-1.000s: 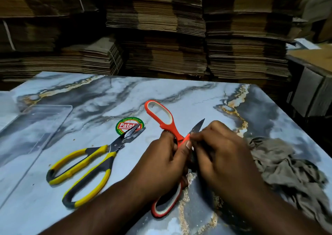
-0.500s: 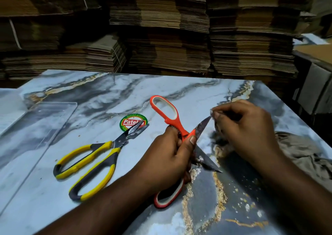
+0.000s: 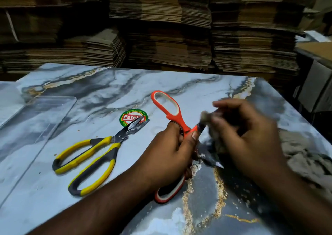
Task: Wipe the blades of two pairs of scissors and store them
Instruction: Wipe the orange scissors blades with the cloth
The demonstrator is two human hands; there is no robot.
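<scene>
Orange-handled scissors [image 3: 170, 109] stand spread open above the marble table [image 3: 89, 91]. My left hand [image 3: 170, 148] grips them at the pivot. My right hand [image 3: 246, 136], blurred with motion, pinches a fold of the grey-brown cloth [image 3: 305, 155] against the upper blade; the lower blade tip [image 3: 218, 164] pokes out below. Yellow-and-black scissors [image 3: 89, 155] lie flat to the left with blades slightly apart, their tips over a round green and red sticker [image 3: 133, 117].
A clear plastic case [image 3: 36, 120] lies at the table's left edge. Tall stacks of flattened cardboard [image 3: 179, 37] fill the space behind the table. More boxes [image 3: 316, 69] stand at the right.
My right hand went up to the upper blade's tip, then came back down along it with the cloth. My left hand kept its hold on the orange scissors.
</scene>
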